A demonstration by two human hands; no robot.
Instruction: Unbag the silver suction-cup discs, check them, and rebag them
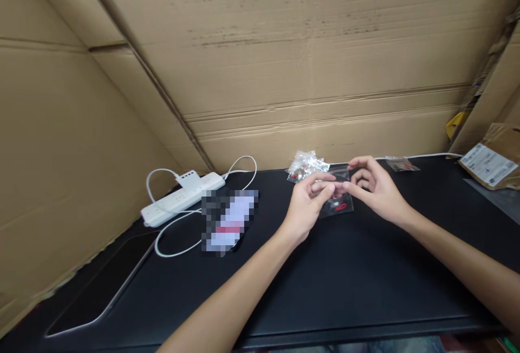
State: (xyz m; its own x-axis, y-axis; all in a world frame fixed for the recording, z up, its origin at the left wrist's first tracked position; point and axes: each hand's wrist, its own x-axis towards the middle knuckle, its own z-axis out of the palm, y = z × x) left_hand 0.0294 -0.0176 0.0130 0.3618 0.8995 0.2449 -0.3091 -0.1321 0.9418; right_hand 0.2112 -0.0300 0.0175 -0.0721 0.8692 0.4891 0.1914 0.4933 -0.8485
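Between my two hands is a small clear plastic bag with a red item inside, its lower part hanging below my fingers. My left hand pinches the bag near its top with thumb and fingers. From the other side, my right hand grips the same bag between thumb and fingertips, the other fingers curled. What exactly is in the bag is too small to tell. Just behind my left hand lies a pile of similar clear bags, shiny, with a red bit showing.
Another small bag lies at the back right, near a brown package with a white label. A white power strip with looping cables and a pixelated phone-like object are left. A dark flat panel lies front left. Cardboard walls enclose the black table.
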